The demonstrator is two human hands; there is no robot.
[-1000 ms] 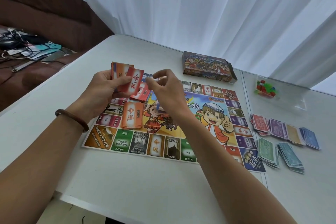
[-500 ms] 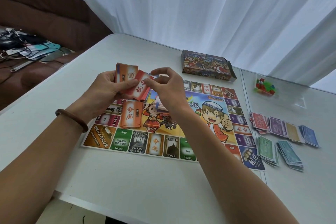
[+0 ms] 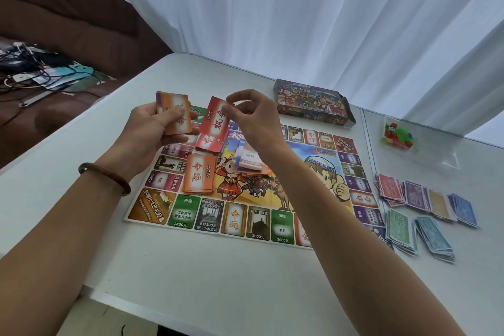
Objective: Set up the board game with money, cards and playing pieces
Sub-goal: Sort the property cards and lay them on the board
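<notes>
The colourful game board lies flat on the white table. My left hand grips a small stack of cards, an orange one on top, above the board's far left corner. My right hand pinches a single red card by its top edge, just right of the stack. A red card pile and an orange card pile lie on the board below my hands. More cards lie in a loose heap at the board's middle. Sorted money piles sit right of the board.
The open game box stands behind the board. A clear bag of coloured playing pieces lies at the far right. A brown sofa with cables and clutter is to the left. White curtains hang behind the table.
My right hand has pulled the red card off the stack and moved it right, away from my left hand. An orange card now tops the held stack.
</notes>
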